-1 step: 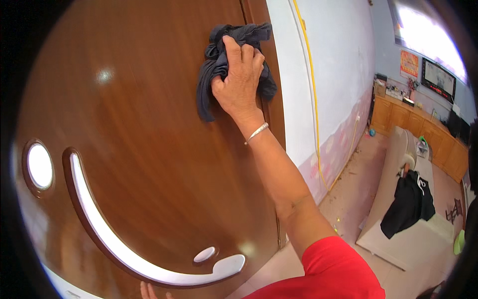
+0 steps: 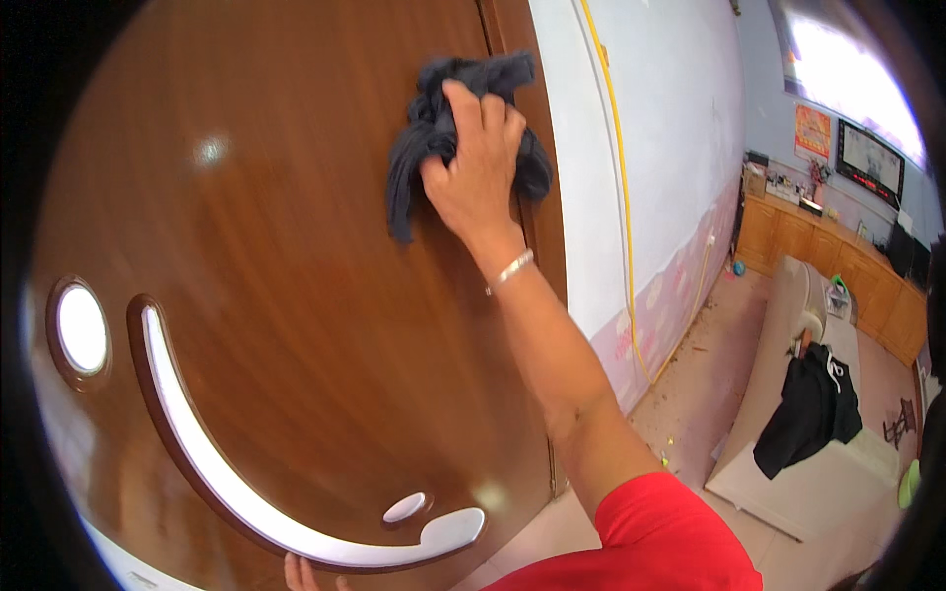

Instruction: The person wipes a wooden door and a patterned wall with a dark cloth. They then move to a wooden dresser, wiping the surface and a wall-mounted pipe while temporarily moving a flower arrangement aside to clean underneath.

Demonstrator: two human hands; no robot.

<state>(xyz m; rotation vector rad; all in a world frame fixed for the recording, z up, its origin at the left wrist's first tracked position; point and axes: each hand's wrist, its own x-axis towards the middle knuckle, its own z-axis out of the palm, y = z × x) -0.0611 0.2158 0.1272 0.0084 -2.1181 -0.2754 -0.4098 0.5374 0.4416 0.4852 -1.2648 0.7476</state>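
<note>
A crumpled dark grey cloth (image 2: 426,133) is pressed against the brown wooden door (image 2: 325,197), high up by its right edge. My right hand (image 2: 480,163) grips it with bent fingers, the arm stretched up and a silver bangle on the wrist. Below, at the lower edge of the view, fingertips of my left hand (image 2: 301,574) rest against the door just under a long curved pale inlay (image 2: 197,453). Those fingers look straight and slightly apart; the rest of that hand is out of view. Nothing shows in it.
Right of the door frame runs a white and pink wall (image 2: 680,148) with a hanging yellow cable (image 2: 619,158). Farther right stands a light sofa (image 2: 778,394) with black clothing (image 2: 810,414) draped on it. Wooden cabinets (image 2: 828,246) line the far wall beneath a screen (image 2: 869,163).
The cloth's folds have shifted slightly under my right hand, and its hanging end sits a little more to the left. My left fingertips are slightly higher and farther right.
</note>
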